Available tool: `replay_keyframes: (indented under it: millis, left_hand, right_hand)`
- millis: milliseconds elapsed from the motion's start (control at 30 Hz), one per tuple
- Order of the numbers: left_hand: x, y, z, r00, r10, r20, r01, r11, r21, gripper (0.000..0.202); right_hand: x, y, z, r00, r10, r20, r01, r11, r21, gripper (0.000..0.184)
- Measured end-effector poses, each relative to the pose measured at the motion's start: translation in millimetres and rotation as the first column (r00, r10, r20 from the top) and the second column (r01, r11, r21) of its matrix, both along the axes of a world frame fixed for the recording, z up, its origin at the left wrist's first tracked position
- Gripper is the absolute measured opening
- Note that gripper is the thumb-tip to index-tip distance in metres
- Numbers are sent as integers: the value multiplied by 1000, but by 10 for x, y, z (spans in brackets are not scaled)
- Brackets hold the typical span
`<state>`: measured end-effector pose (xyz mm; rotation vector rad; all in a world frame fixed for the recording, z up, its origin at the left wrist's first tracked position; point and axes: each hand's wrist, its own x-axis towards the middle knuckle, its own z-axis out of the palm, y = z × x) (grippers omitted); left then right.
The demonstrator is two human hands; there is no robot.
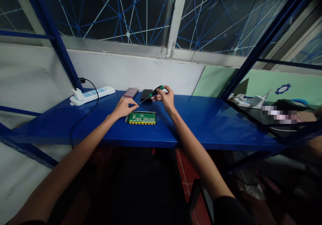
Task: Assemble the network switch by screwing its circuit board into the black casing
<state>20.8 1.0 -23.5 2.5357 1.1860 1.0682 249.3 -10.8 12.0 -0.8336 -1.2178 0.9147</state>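
My right hand (pixel 166 99) grips a screwdriver (pixel 156 91) by its green and black handle, the shaft slanting down to the left. My left hand (pixel 125 107) is closed in a pinch right at the screwdriver's tip; whatever is between its fingertips is too small to make out. Just below both hands, a green circuit board (pixel 143 118) with a row of yellow ports along its front edge lies on the blue table (pixel 201 117). A thin metallic edge shows behind the board.
Behind my hands lie a dark flat box (pixel 146 95) and a phone-like flat object (pixel 130 93). A white power strip (pixel 93 95) with a black cable (pixel 84 117) stands at the left. Blue posts frame both sides. At the right, another person's hand (pixel 305 116) is near some clutter.
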Motion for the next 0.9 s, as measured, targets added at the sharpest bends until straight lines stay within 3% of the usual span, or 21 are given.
replay_keyframes:
  millis: [300, 433, 600, 700, 900]
  left_hand:
    - [25, -89, 78, 999, -42, 15, 43, 998, -35, 32]
    - [-6, -126, 150, 984, -171, -44, 161, 972, -170, 46]
    - [-42, -155, 187, 913, -354, -203, 282, 907, -313, 65]
    - [-18, -188, 175, 890, -371, -263, 282, 904, -321, 77]
    - [62, -255, 148, 890, -381, -251, 314, 911, -267, 70]
  right_hand:
    - [22, -19, 42, 998, -59, 28, 58, 998, 23, 31]
    - [58, -68, 83, 980, -169, 102, 159, 983, 94, 27]
    - [8, -198, 117, 938, -316, 144, 274, 928, 253, 31]
    - [-26, -265, 123, 922, -354, 158, 301, 910, 285, 36]
    - [-5, -294, 120, 899, -388, 204, 319, 898, 302, 42]
